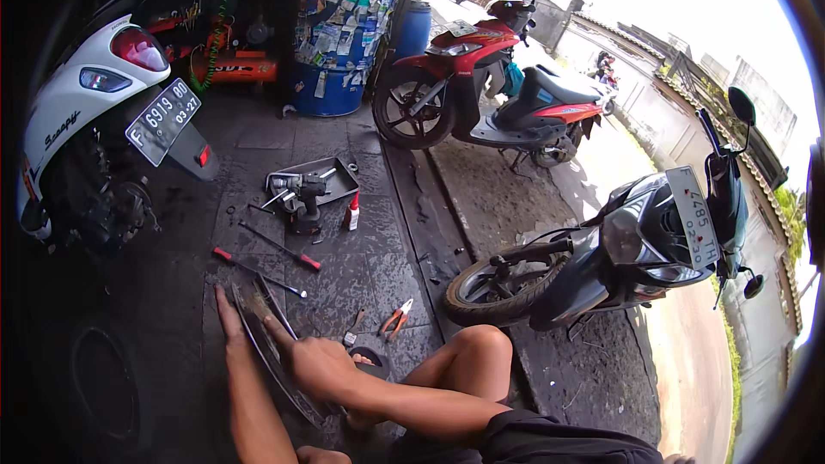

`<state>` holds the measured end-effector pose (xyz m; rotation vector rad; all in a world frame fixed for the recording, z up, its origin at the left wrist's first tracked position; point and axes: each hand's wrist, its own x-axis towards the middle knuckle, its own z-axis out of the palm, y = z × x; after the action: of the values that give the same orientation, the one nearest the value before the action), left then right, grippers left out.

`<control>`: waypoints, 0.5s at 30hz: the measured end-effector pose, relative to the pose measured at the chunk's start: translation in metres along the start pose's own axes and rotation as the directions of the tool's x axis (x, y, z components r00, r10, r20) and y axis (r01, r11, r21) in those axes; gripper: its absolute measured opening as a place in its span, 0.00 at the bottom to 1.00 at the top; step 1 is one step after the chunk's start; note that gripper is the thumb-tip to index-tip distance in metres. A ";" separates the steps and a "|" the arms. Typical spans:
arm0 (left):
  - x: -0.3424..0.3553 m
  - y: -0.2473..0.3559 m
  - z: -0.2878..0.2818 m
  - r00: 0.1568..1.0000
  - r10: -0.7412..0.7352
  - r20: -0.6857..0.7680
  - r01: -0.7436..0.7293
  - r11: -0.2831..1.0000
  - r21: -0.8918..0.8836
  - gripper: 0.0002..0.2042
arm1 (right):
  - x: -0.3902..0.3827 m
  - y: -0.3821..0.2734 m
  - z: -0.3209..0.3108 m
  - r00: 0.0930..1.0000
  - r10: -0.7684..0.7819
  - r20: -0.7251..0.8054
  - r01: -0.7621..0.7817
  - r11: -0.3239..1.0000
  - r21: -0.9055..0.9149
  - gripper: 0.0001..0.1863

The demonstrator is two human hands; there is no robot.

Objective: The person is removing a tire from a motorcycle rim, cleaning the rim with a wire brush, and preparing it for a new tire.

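Observation:
A dark, worn tyre point(298, 397) stands nearly edge-on between my hands at the lower left, its inside brownish. My left hand point(230, 320) lies along its left side with the fingers stretched out flat. Over its right side, my right hand point(314, 368) is closed apart from the index finger, which reaches into the hollow; its other fingertips are hidden. Just beyond the tyre lie two long tyre levers, one with a red grip point(308, 262) and another with a red handle point(223, 254). Orange-handled pliers point(396, 320) and a small brush point(353, 328) lie to the right.
A grey tray point(342, 176), a cordless impact wrench point(307, 203) and a red bottle point(352, 211) sit farther out. A white scooter point(64, 112) stands left, a red motorbike point(481, 77) and a dark one point(601, 258) right. A blue drum point(331, 90) stands behind.

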<state>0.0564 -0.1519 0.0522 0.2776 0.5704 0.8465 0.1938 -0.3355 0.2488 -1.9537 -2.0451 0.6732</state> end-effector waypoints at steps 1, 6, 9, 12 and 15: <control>0.005 0.007 -0.020 0.995 0.020 0.103 -0.017 0.999 -0.033 0.48 | -0.024 -0.002 0.009 1.000 -0.019 0.025 0.019 1.000 0.012 0.41; -0.006 -0.025 0.038 0.778 0.519 -0.354 -0.541 0.840 0.042 0.45 | -0.073 0.027 0.017 0.997 0.029 0.073 -0.030 0.999 0.012 0.40; -0.043 -0.033 0.096 0.964 0.075 -0.256 -0.151 0.945 -0.290 0.48 | 0.024 0.036 -0.001 0.993 0.102 -0.057 -0.100 0.994 0.030 0.39; -0.078 -0.011 0.089 0.958 0.113 -0.265 -0.175 0.959 -0.221 0.51 | -0.036 0.012 0.005 0.999 0.005 -0.038 -0.003 0.998 0.055 0.39; -0.097 -0.018 0.097 0.907 0.350 -0.235 -0.362 0.932 -0.010 0.48 | -0.073 0.017 0.021 0.975 -0.183 -0.129 0.181 0.983 -0.025 0.41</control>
<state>0.0724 -0.2390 0.1585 0.2395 0.7245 1.2591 0.2046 -0.4108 0.2332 -1.7391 -2.1179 0.4794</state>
